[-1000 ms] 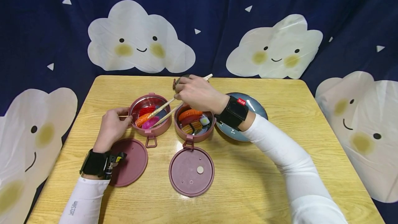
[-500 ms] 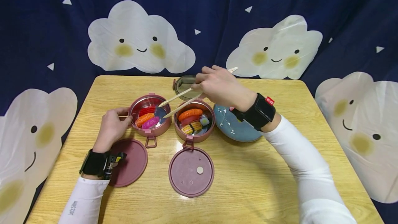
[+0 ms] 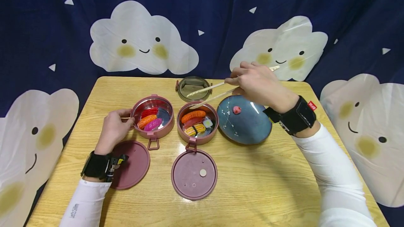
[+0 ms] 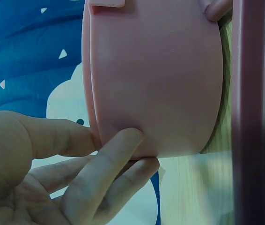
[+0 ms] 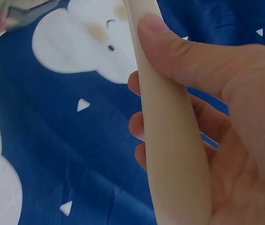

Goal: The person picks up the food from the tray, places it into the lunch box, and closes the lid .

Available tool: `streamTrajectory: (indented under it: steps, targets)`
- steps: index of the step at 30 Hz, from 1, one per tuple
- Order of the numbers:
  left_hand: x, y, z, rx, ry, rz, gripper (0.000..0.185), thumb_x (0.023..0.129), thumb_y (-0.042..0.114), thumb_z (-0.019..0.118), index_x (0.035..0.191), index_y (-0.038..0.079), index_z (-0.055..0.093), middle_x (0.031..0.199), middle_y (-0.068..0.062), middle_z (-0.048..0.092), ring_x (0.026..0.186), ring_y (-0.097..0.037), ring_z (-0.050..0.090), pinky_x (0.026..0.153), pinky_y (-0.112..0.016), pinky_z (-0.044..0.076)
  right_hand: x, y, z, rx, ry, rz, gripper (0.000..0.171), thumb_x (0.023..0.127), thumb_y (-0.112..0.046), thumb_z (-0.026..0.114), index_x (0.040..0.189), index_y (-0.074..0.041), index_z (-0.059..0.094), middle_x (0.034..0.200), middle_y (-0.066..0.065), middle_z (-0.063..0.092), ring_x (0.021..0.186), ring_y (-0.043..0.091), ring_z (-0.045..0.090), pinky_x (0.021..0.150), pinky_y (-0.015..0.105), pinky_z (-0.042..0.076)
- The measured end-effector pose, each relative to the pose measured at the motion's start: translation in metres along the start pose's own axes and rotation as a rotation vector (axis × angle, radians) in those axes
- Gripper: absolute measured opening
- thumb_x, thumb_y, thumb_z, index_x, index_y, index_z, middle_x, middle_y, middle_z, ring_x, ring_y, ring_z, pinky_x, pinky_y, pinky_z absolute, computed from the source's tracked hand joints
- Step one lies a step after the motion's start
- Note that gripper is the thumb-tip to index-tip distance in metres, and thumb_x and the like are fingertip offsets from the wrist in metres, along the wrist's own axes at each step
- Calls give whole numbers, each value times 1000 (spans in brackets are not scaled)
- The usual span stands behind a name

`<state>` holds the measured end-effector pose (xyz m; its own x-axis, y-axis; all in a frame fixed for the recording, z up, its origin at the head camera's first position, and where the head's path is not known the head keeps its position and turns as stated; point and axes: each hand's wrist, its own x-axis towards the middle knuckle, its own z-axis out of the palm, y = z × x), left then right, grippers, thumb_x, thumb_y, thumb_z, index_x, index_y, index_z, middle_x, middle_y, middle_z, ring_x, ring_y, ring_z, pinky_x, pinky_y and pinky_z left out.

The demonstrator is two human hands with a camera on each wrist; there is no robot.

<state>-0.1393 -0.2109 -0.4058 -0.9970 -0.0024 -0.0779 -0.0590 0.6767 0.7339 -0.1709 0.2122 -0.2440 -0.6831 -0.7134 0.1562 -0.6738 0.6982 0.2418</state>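
In the head view my right hand (image 3: 257, 81) grips wooden tongs (image 3: 214, 95) above the far edge of the blue plate (image 3: 252, 129). The tips stand apart over the right pink lunch box (image 3: 202, 140), nothing between them. That box holds several toy sushi pieces, among them an orange one (image 3: 193, 116). The right wrist view shows thumb and fingers round the pale tongs arm (image 5: 170, 122). My left hand (image 3: 115, 129) holds the left pink lunch box (image 3: 161, 134) by its side, thumb near the rim. Red, orange and magenta sushi pieces (image 3: 153, 124) lie in it.
A small pink piece (image 3: 237, 110) lies on the blue plate. Two pink lids (image 3: 194, 181) lie nearer me, one partly under my left wrist. Behind the boxes lies a smoky clear lid (image 3: 193, 84) with side clips. A dark blue curtain (image 3: 217, 9) hangs behind the table.
My right hand has moved right with the tongs, out of the left lunch box, leaving the magenta piece there. The tongs have opened wider. My left hand has stayed put.
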Motion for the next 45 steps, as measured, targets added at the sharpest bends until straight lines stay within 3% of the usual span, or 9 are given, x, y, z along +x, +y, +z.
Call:
streamTrajectory:
  steps: [6, 23, 29, 36, 45]
  targets:
    - [0, 0, 0, 0, -2, -4, 43, 104, 7, 60, 144, -10, 58, 135, -36, 64, 112, -44, 73, 81, -31, 67, -23, 19, 1, 2, -18, 34, 37, 81, -21, 91, 116, -15, 82, 103, 6, 78, 91, 26, 65, 72, 40, 59]
    - [-1, 1, 1, -18, -9, -14, 43, 105, 6, 59, 145, -10, 57, 136, -36, 64, 113, -46, 73, 82, -30, 65, -74, 53, 14, 46, -124, 180, 38, 79, -16, 92, 114, -9, 82, 103, 9, 79, 90, 29, 65, 72, 45, 55]
    - [-1, 0, 0, 2, -2, -4, 43, 105, 6, 60, 144, -10, 57, 135, -36, 64, 114, -46, 72, 87, -39, 65, -85, 60, 22, 46, -150, 194, 35, 78, -18, 92, 111, -11, 84, 102, 8, 79, 87, 29, 65, 70, 46, 56]
    - [0, 0, 0, -4, 0, -2, 43, 104, 6, 61, 144, -10, 57, 135, -36, 64, 112, -46, 73, 84, -35, 65, -92, 67, 33, 61, -176, 217, 36, 78, -20, 93, 112, -11, 83, 103, 9, 79, 89, 30, 67, 69, 47, 57]
    - [0, 0, 0, 6, 4, 1, 43, 104, 6, 61, 144, -10, 57, 135, -36, 64, 113, -46, 73, 88, -43, 64, -98, 72, 39, 95, -224, 273, 35, 80, -19, 92, 114, -13, 83, 103, 9, 78, 87, 27, 67, 63, 44, 57]
